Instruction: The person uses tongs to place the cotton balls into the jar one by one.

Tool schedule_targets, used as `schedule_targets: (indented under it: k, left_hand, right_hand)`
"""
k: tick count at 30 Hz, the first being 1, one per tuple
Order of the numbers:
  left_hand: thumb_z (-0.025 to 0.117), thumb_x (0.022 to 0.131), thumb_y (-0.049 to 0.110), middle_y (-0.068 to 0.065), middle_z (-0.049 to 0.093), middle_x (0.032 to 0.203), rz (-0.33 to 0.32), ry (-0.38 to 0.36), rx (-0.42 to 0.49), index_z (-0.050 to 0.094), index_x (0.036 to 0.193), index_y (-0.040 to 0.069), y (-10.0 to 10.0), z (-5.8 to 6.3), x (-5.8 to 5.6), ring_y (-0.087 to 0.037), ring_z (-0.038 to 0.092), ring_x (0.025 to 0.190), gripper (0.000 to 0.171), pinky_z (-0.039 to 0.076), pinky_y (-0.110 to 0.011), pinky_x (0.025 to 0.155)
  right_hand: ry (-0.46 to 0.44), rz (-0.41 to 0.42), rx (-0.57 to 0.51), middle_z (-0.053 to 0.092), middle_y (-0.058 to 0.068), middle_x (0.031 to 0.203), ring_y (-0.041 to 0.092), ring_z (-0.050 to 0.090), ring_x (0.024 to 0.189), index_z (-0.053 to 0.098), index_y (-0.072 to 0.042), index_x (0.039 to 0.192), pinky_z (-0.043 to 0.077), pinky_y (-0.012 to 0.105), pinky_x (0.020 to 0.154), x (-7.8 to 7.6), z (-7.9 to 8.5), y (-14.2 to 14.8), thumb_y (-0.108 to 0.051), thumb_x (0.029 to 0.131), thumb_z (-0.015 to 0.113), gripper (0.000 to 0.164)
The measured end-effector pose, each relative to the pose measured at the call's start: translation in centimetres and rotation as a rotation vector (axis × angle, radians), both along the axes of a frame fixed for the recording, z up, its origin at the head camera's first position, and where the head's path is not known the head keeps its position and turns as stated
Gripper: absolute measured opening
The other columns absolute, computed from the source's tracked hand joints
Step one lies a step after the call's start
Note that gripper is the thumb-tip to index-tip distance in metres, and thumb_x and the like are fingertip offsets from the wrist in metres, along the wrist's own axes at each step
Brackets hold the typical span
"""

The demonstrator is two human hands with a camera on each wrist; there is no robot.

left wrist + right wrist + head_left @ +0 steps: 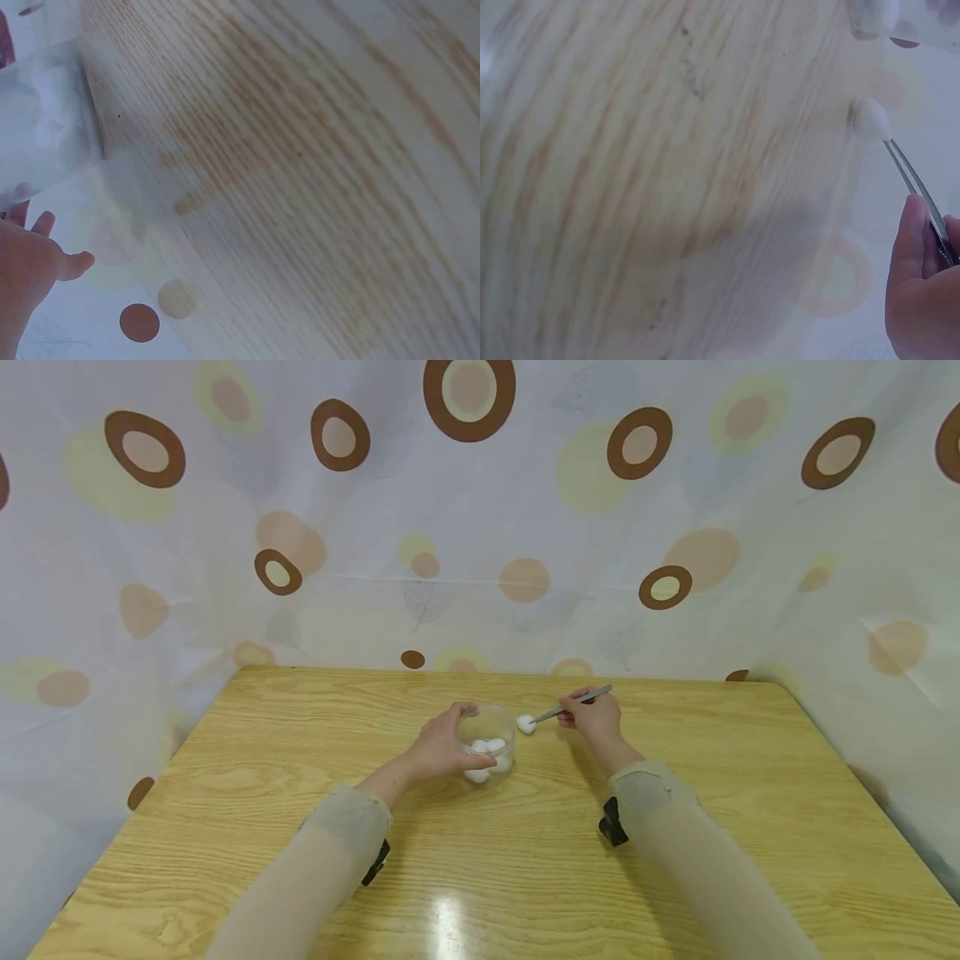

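Observation:
My left hand grips a clear round container, thumb at the near side and fingers around the far side. Several white cotton balls lie in its lower part; the left wrist view shows the container side-on. In my right hand a pair of metal tweezers is pinched, pointing left. Its tips meet a single white cotton ball just right of the container. In the right wrist view this cotton ball is at or close to the tabletop; whether the tips squeeze it I cannot tell.
The wooden table spreads out around both hands. Behind it hangs a pale curtain with brown and yellow circles, meeting the table's back edge. Black straps show at the wrists.

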State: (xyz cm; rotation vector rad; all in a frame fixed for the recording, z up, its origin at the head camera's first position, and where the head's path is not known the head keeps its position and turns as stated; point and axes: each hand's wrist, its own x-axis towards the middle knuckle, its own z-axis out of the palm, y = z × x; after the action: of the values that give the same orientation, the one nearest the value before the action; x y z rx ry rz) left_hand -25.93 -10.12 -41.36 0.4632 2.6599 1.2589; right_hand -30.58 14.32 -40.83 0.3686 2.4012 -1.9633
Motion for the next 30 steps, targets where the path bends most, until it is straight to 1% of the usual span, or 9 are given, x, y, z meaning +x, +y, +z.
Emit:
schedule_targets:
  k: [6, 12, 19, 25, 30]
  left_hand:
    - [0.078, 0.074, 0.036, -0.002, 0.043, 0.144, 0.002, -0.002, -0.001, 0.032, 0.142, 0.010, 0.0, -0.1, -0.1, -0.034, 0.030, 0.136, 0.086, 0.022, -0.054, 0.110]
    - [0.078, 0.074, 0.036, -0.002, 0.043, 0.144, 0.001, 0.000, -0.004, 0.032, 0.142, 0.009, 0.0, -0.2, -0.2, -0.034, 0.030, 0.136, 0.086, 0.021, -0.055, 0.110]
    - [0.078, 0.074, 0.036, -0.002, 0.043, 0.145, -0.004, 0.005, -0.019, 0.031, 0.143, 0.009, 0.0, -0.2, -0.2, -0.033, 0.030, 0.137, 0.087, 0.019, -0.054, 0.112]
    - [0.078, 0.074, 0.037, -0.002, 0.042, 0.145, -0.003, 0.002, -0.021, 0.031, 0.143, 0.010, 0.0, -0.2, -0.2, -0.034, 0.029, 0.137, 0.088, 0.017, -0.055, 0.111]
    - [0.078, 0.074, 0.037, -0.003, 0.042, 0.145, -0.005, 0.003, -0.022, 0.031, 0.143, 0.010, 0.1, -0.2, -0.2, -0.034, 0.030, 0.137, 0.088, 0.017, -0.055, 0.111]
  right_hand:
    - [-0.002, -0.008, -0.004, 0.059, 0.004, 0.080, 0.004, 0.062, 0.058, 0.054, 0.002, 0.101, 0.056, 0.022, 0.065, 0.1, 0.5, 0.2, -0.007, 0.092, 0.057, 0.013]
    - [-0.021, -0.003, -0.090, 0.058, 0.000, 0.074, 0.004, 0.063, 0.057, 0.051, -0.001, 0.097, 0.055, 0.021, 0.064, 0.5, 1.1, 0.7, -0.005, 0.091, 0.057, 0.010]
    - [0.003, 0.016, -0.159, 0.061, -0.003, 0.068, 0.005, 0.064, 0.055, 0.052, -0.001, 0.092, 0.056, 0.022, 0.062, 1.0, 1.7, 1.4, -0.003, 0.092, 0.055, 0.004]
    - [-0.008, 0.008, -0.218, 0.061, -0.003, 0.065, 0.005, 0.064, 0.054, 0.047, -0.003, 0.089, 0.055, 0.020, 0.061, 1.3, 2.6, 1.9, -0.002, 0.092, 0.054, 0.007]
    - [0.011, 0.027, -0.258, 0.063, -0.004, 0.063, 0.005, 0.064, 0.053, 0.049, -0.004, 0.087, 0.055, 0.019, 0.060, 1.5, 3.3, 2.6, -0.001, 0.092, 0.053, 0.007]
